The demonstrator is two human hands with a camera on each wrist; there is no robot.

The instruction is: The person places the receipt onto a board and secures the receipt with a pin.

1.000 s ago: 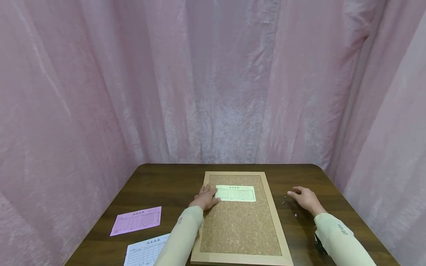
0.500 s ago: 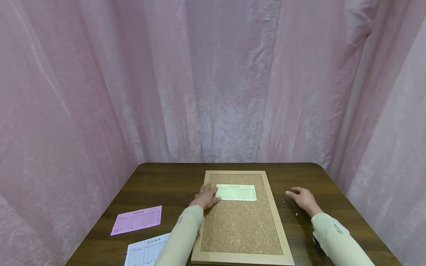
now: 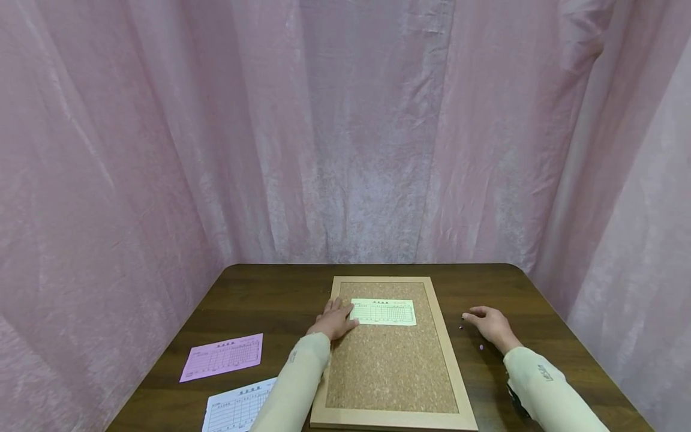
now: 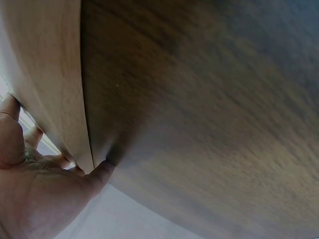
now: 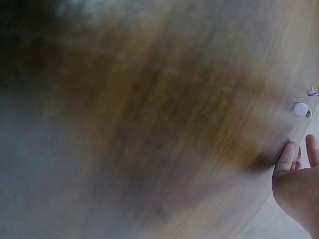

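A cork board [image 3: 391,366] in a pale wooden frame lies on the dark wooden table [image 3: 270,300]. A pale yellow printed slip [image 3: 383,312] lies on its upper part. My left hand [image 3: 336,320] rests flat over the board's left frame edge [image 4: 47,94], its straight fingers touching the slip's left end. My right hand [image 3: 487,324] is on the table to the right of the board, fingers relaxed and holding nothing. Its fingertips [image 5: 287,155] touch the wood close to small push pins [image 3: 460,327]. The right wrist view shows a white pin [image 5: 300,109] and a purple pin [image 5: 313,92].
A pink slip [image 3: 221,358] and a white printed slip [image 3: 237,411] lie on the table at the near left. Another pin [image 3: 481,347] lies beside my right wrist. Pink curtains [image 3: 345,132] hang close around the table on three sides.
My right hand has edged slightly left and down toward the pins. The left hand and the slip have not moved.
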